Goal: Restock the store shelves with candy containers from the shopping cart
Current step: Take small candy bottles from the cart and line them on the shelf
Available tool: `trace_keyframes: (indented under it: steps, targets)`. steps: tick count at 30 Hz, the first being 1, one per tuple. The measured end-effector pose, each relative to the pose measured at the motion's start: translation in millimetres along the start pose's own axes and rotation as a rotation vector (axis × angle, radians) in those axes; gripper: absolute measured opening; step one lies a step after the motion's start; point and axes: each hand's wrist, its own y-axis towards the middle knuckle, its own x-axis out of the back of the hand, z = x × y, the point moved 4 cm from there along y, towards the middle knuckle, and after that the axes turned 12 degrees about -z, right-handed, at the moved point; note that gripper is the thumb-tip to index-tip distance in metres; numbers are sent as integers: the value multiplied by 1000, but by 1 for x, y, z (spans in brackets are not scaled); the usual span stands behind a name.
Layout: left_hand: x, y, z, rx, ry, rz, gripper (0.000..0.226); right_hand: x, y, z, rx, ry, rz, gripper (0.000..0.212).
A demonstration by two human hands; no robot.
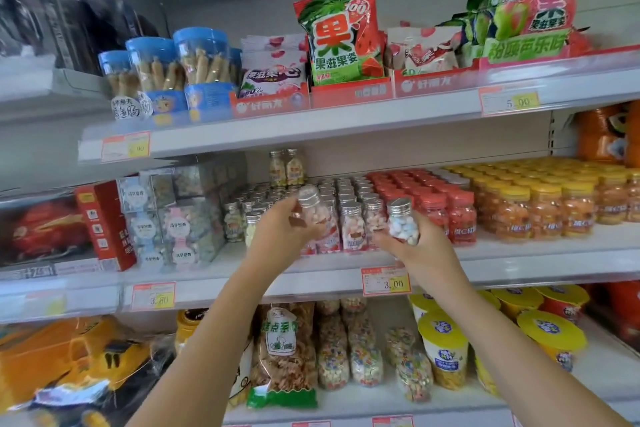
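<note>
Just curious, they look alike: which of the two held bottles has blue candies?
The bottle in the right hand, with blue and white candies. The other bottle, in the left hand, holds pink and white ones.

1. Two slender forearms are shown bare from the wrists down to the lower edge of the view.
2. The left hand (273, 236) and the right hand (426, 255) are likewise seen bare.
3. The fingernails are blurred, so their finish cannot be told.
</note>
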Motion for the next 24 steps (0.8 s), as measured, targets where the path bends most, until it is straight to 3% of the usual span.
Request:
trace_keyframes:
  steps: [7,13,16,21,24]
  targets:
    - [-22,18,8,-64,202,118,61,-10,6,-24,-69,-14,79,31]
    - [-23,17,11,-47,187,68,60,-15,7,-20,-42,-14,136,22]
    - [-23,17,10,-33,157,80,64,-29,6,-11,-77,-16,288,18]
    - [-23,19,11,-21,145,99,66,-46,1,-8,-182,9,461,45]
    - [-25,19,10,-25,129,122,62,-44,2,-12,-195,19,472,42]
